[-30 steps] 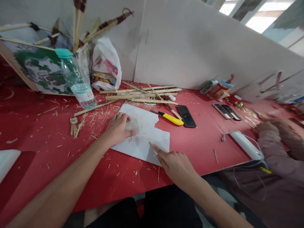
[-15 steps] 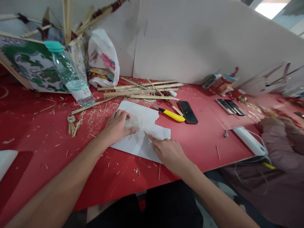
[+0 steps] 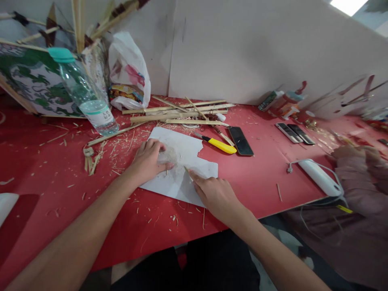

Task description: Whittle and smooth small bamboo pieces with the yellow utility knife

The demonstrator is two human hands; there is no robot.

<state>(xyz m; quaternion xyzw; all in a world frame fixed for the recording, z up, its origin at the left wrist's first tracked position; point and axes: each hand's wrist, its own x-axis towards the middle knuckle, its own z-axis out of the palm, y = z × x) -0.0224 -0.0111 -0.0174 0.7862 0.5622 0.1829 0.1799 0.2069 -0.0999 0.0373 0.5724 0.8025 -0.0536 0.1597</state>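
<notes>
A sheet of white paper with a torn right edge lies on the red table. On it is a thin translucent piece, crumpled or cloudy, its kind unclear. My left hand rests at the left of this piece, thumb and fingers spread apart and touching its edge. Pinched in my right hand is a thin wooden stick, its tip pointing at the paper just right of the translucent piece. A yellow utility knife lies beyond the paper, beside a black phone.
Bamboo strips and shavings lie behind the paper. At the left are a water bottle, a plastic bag and a painted panel. On the right are two devices, a white power bank-like object and another person's sleeves.
The view has shifted slightly, so background things sit a little further left or higher. Both my hands keep nearly the same place on the paper.
</notes>
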